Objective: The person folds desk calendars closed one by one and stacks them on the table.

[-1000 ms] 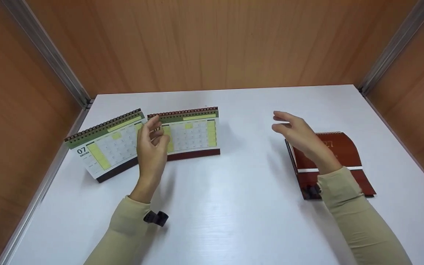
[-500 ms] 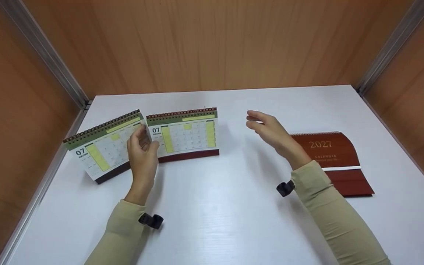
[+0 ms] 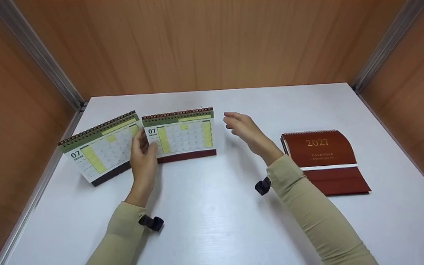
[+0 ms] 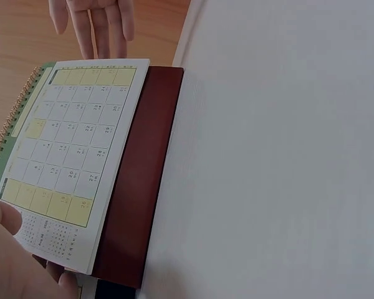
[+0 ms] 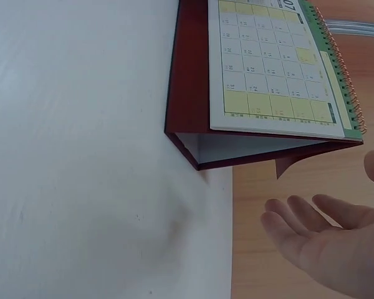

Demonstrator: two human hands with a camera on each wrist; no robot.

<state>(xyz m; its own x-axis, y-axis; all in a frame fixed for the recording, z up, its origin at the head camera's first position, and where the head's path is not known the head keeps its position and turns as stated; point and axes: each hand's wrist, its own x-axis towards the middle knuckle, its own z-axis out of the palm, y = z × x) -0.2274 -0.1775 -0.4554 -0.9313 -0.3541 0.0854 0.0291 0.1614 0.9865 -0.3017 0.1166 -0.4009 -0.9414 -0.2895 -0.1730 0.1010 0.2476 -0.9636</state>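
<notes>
A desk calendar (image 3: 182, 136) with a dark red base stands open at its 07 page, propped up like a tent. My left hand (image 3: 144, 160) is at its left edge, thumb in front and fingers partly hidden behind; whether they press on it I cannot tell. In the left wrist view the thumb (image 4: 9, 219) shows near the page corner of that calendar (image 4: 81, 137). My right hand (image 3: 250, 134) hovers off the calendar's right side, fingers extended and holding nothing. The right wrist view shows a gap between this hand (image 5: 327, 240) and the calendar's open side (image 5: 262, 149).
To the left, a second desk calendar (image 3: 105, 151) with a black base stands angled, close beside the first. A dark red 2027 calendar (image 3: 322, 151) with a white band sits at the right of the white table (image 3: 204, 221). Wooden panels (image 3: 212, 44) enclose the back and sides.
My right hand has moved left, from over the 2027 calendar to near the red-based calendar's right side. My left hand has shifted slightly left and settled at its left edge. The calendars stay put.
</notes>
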